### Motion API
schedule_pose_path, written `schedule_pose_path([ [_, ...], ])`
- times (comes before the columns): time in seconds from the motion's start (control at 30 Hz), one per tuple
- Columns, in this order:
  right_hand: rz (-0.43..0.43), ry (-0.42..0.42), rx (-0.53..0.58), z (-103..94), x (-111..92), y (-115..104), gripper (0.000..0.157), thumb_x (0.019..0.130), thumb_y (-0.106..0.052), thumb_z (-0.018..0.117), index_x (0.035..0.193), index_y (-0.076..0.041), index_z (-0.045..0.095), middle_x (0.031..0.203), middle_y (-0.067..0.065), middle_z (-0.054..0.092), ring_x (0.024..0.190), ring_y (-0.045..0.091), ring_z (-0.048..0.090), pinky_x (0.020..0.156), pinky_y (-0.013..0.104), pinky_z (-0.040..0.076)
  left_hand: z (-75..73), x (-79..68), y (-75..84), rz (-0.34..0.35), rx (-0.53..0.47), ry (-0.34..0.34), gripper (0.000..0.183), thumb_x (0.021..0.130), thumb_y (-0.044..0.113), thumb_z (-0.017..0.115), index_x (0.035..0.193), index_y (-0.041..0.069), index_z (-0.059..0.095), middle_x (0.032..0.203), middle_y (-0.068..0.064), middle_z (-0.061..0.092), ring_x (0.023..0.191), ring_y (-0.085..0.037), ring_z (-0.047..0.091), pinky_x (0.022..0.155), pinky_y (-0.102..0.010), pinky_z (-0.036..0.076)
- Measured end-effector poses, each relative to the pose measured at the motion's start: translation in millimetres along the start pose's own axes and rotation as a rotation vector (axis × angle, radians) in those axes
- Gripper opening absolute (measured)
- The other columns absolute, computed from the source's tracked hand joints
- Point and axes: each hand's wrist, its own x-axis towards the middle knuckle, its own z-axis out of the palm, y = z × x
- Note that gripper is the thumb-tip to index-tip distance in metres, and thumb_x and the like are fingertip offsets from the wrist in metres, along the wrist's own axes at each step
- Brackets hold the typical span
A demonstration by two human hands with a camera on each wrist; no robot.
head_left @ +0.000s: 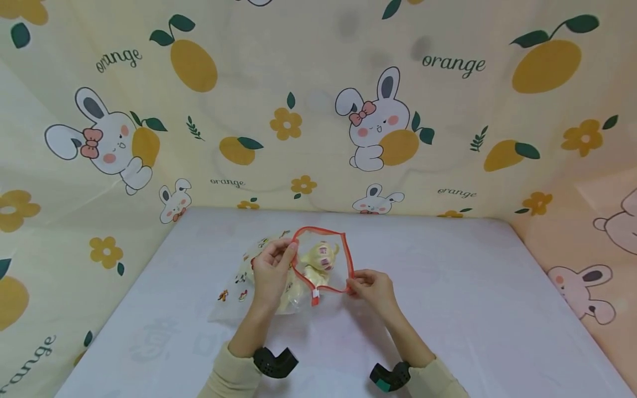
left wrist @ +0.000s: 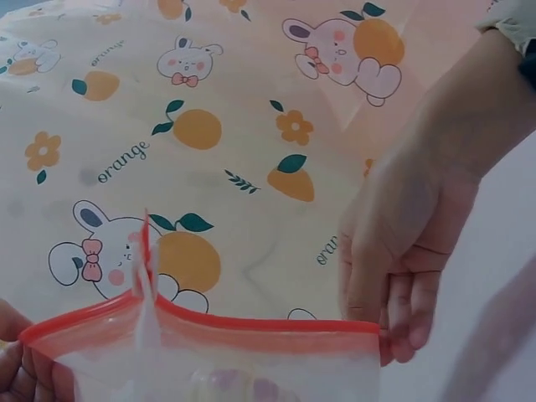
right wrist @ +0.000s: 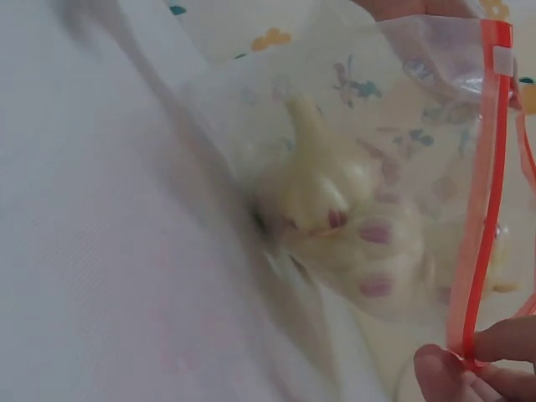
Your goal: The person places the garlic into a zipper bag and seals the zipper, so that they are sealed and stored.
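Observation:
A clear zip bag with small printed figures and a red zip edge [head_left: 348, 251] lies on its side on the table, its mouth spread wide. My left hand [head_left: 271, 273] pinches the left side of that mouth between thumb and fingers. At the opposite corner, the fingertips of my right hand [head_left: 377, 290] pinch the red edge. Pale yellow toy-like pieces [right wrist: 327, 188] with pinkish-purple marks sit inside, and one [head_left: 320, 257] shows through the opening. A white slider [head_left: 316, 294] hangs at the near side of the zip.
The bag rests on a white-covered table [head_left: 448, 309]. Behind and beside it hang cloths [head_left: 308, 72] printed with rabbits and oranges. Black wrist devices [head_left: 275, 362] are strapped at both sleeve ends.

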Motion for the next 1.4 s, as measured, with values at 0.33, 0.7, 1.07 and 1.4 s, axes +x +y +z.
schedule_pose_path([
  [0.33,0.042,0.002,-0.027,0.3,5.0,-3.1,0.025,0.084,0.002,0.068,0.107,0.012,0.066,0.083,0.020,0.073,0.058,0.006,0.064,0.059,0.024,0.059,4.1,-7.1,-8.9,-0.014,0.066,-0.053,0.021,0.090,0.007,0.064,0.107,-0.006,0.064,0.088,0.003,0.064,0.077,-0.001,0.060,0.069,-0.010,0.051],
  [0.7,0.041,0.006,-0.012,-1.4,9.1,-3.7,0.025,0.084,0.001,0.068,0.107,0.013,0.066,0.081,0.017,0.074,0.057,0.004,0.063,0.058,0.022,0.059,12.6,-16.5,-23.9,0.038,0.101,-0.119,0.019,0.089,0.005,0.065,0.104,-0.006,0.066,0.099,-0.024,0.066,0.075,0.000,0.058,0.066,-0.009,0.049],
  [1.07,0.056,0.020,-0.025,-6.6,17.9,-0.7,0.025,0.085,-0.001,0.069,0.106,0.012,0.067,0.081,0.015,0.074,0.057,0.003,0.063,0.059,0.022,0.059,27.6,-22.3,-45.0,0.095,0.175,-0.196,0.017,0.090,0.009,0.066,0.101,-0.004,0.067,0.093,-0.030,0.065,0.068,0.002,0.055,0.061,-0.010,0.047],
  [1.4,0.075,0.038,-0.062,-9.2,28.6,9.5,0.024,0.085,-0.002,0.068,0.106,0.011,0.068,0.087,0.020,0.074,0.059,0.006,0.066,0.061,0.025,0.060,42.9,-26.3,-63.1,0.138,0.298,-0.253,0.012,0.089,0.004,0.065,0.099,-0.003,0.068,0.086,-0.021,0.068,0.068,0.001,0.051,0.062,-0.012,0.046],
])
